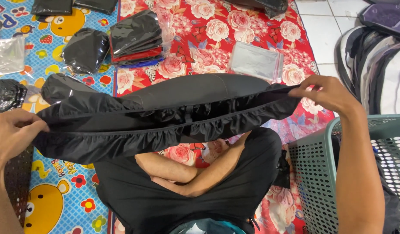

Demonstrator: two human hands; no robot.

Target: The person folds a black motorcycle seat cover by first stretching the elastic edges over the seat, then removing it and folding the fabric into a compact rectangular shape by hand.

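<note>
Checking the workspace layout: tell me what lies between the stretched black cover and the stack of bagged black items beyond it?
Only bare rose-print mat between black cover and bagged stack, per the head view.

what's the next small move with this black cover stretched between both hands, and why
Probably bring the two ends together to fold it in half. The black cover hangs stretched flat above the lap, the left hand pinching one end and the right hand the other, its elastic ruffled edges lined up. Folded, bagged covers lie stacked on the mat.

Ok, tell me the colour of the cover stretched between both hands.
Black cover with a ruffled edge; head view shows it.
</note>
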